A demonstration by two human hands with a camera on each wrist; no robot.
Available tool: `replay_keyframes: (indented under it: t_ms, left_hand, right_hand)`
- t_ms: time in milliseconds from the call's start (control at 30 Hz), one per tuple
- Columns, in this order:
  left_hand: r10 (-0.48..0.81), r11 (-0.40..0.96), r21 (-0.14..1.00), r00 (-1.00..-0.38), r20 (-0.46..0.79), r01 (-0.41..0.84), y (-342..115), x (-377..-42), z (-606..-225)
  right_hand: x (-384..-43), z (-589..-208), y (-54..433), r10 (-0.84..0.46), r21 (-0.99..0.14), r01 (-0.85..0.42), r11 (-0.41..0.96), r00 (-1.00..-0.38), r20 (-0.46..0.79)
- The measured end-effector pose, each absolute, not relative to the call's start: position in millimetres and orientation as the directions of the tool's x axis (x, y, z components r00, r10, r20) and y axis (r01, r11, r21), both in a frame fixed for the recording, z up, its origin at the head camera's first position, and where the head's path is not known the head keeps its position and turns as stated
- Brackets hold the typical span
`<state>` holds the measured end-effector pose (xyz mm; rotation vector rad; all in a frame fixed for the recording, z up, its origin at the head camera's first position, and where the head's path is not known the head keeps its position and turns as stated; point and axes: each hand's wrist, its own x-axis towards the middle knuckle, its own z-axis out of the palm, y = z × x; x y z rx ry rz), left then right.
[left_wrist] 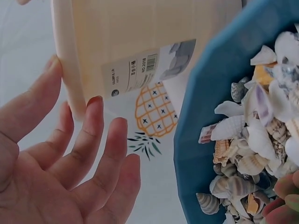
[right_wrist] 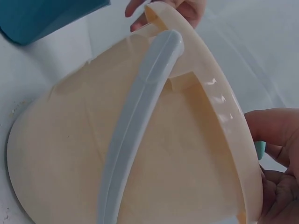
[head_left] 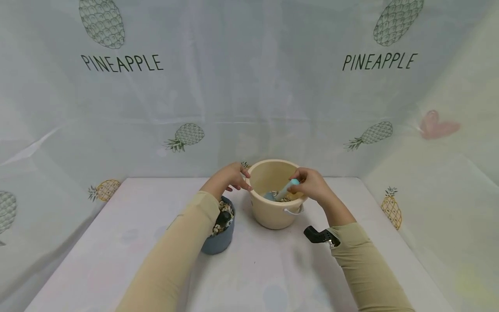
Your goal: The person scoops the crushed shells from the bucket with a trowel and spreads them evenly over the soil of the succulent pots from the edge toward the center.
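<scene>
A cream bucket (head_left: 273, 214) stands on the table with a pale handle (right_wrist: 135, 121) hanging at its side. My left hand (left_wrist: 70, 172) holds its rim at the left, thumb on the edge and fingertips against the outer wall. Over the bucket's right side, my right hand (head_left: 310, 185) grips the turquoise handle of a small shovel (head_left: 286, 190). Its blue-grey blade is down among shells (head_left: 288, 199) inside the bucket. Beneath my left forearm is a blue pot (head_left: 218, 242) filled with seashells (left_wrist: 254, 135), partly hidden by the sleeve.
Reddish-green rounded shapes (left_wrist: 285, 193) show at the pot's edge in the left wrist view. The table (head_left: 265, 268) has a pale cover, and a pineapple-print sheet (head_left: 249, 86) hangs behind and at both sides. A black wrist mount (head_left: 319, 235) juts from my right sleeve.
</scene>
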<state>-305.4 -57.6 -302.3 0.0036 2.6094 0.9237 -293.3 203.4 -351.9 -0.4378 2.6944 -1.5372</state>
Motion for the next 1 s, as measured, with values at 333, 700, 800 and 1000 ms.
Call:
replay_keyframes:
  t_ms: [333,700,800,1000]
  left_hand:
    - [0.139,0.767,0.628,-0.92,-0.367,-0.134,-61,-305,-301]
    - [0.172,0.761,0.636,-0.906,-0.386,-0.126,-64,-308,-302]
    - [0.177,0.764,0.634,-0.908,-0.379,-0.116,-63,-309,-301]
    - [0.177,0.766,0.631,-0.904,-0.39,-0.123,-61,-311,-300]
  right_hand:
    - [-288,-355,203,-0.141,-0.939,-0.166,0.3,-0.982,0.129]
    - [-284,-363,199,0.033,-0.973,-0.149,0.176,-0.987,0.157]
    - [-285,-365,198,0.082,-0.98,-0.161,0.116,-0.982,0.171]
    - [-286,-366,196,0.139,-0.982,-0.184,0.037,-0.972,0.188]
